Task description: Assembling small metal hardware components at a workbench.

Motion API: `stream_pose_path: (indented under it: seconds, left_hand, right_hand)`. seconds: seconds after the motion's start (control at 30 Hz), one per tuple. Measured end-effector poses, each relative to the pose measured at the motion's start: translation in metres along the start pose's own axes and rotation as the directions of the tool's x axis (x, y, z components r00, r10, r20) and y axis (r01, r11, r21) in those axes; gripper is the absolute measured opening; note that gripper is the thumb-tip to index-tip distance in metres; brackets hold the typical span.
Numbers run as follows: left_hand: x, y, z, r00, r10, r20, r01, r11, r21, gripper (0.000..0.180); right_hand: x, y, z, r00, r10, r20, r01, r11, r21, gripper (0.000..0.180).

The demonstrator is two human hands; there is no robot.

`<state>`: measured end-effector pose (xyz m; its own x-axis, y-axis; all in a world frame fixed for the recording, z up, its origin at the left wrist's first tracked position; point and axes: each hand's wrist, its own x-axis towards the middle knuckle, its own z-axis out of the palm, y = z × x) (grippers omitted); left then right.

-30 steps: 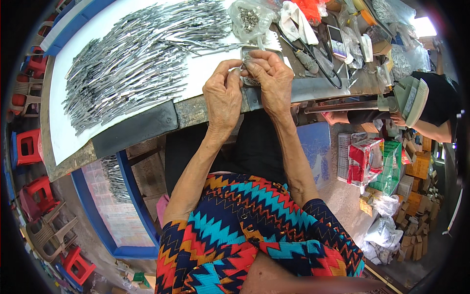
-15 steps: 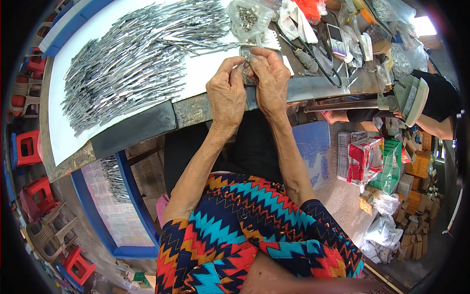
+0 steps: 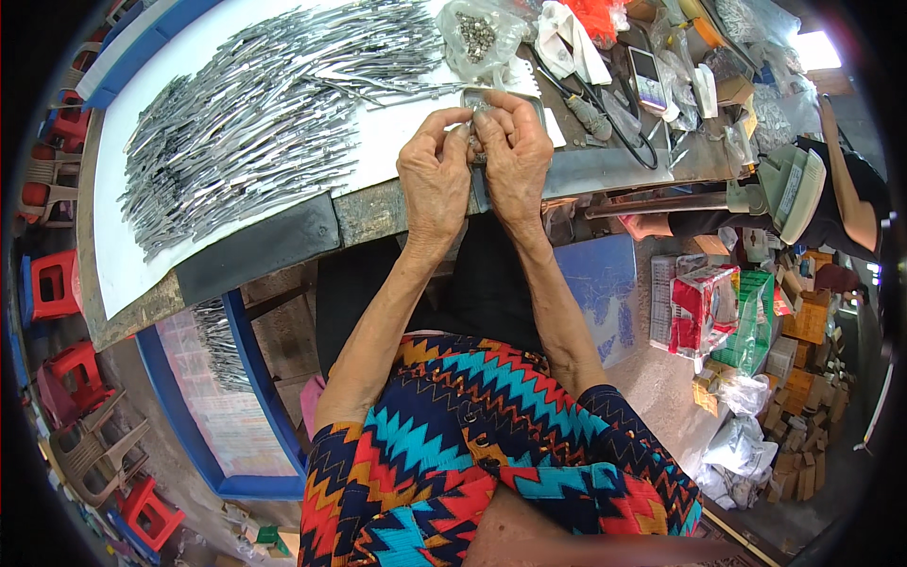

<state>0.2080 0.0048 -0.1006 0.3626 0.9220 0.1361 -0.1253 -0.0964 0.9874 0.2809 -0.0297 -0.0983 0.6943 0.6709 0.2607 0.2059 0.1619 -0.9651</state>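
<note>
My left hand [image 3: 435, 175] and my right hand [image 3: 515, 156] are raised together over the bench edge, fingertips pinched on a small metal piece [image 3: 479, 123] between them; most of it is hidden by the fingers. Just behind the hands lies a small grey metal tray [image 3: 472, 97]. A wide spread of thin shiny metal parts [image 3: 265, 113] covers the white sheet [image 3: 118, 269] to the left. A clear bag of small metal bits [image 3: 477, 38] sits beyond the hands.
Black-handled pliers [image 3: 590, 113], a phone [image 3: 645, 77] and plastic bags clutter the bench's right end. Another person's arm [image 3: 846, 194] is at the right by a pale green machine [image 3: 789, 189]. Red stools [image 3: 52, 283] stand left; boxes and packages lie on the floor right.
Both hands have lifted slightly away from the bench edge, toward the tray, still pinched together on the small piece.
</note>
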Motion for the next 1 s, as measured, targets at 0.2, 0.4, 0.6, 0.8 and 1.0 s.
stream_pose_path:
  seconds: [0.2, 0.4, 0.6, 0.8, 1.0]
  left_hand:
    - [-0.004, 0.008, -0.002, 0.981, -0.161, 0.109, 0.183, 0.952, -0.246, 0.016]
    - [-0.001, 0.008, -0.009, 0.966, -0.230, 0.121, 0.259, 0.892, -0.370, 0.016]
    - [-0.005, 0.013, -0.011, 0.955, -0.218, 0.203, 0.286, 0.863, -0.416, 0.018]
    - [-0.006, 0.016, -0.015, 0.954, -0.212, 0.212, 0.286, 0.857, -0.429, 0.016]
    - [-0.006, 0.014, -0.013, 0.945, -0.267, 0.188, 0.325, 0.826, -0.460, 0.016]
  right_hand:
    - [0.003, 0.006, -0.002, 0.998, -0.034, -0.058, 0.033, 0.999, -0.016, 0.018]
    - [-0.005, -0.001, 0.007, 0.999, -0.019, -0.043, 0.027, 0.982, 0.186, 0.021]
    - [-0.001, 0.003, -0.004, 0.998, 0.058, 0.011, -0.059, 0.978, 0.200, 0.023]
    - [-0.002, -0.008, -0.001, 0.999, 0.041, 0.006, -0.041, 0.983, 0.180, 0.022]
    - [-0.009, -0.010, 0.006, 1.000, 0.017, 0.008, -0.018, 0.994, 0.110, 0.024]
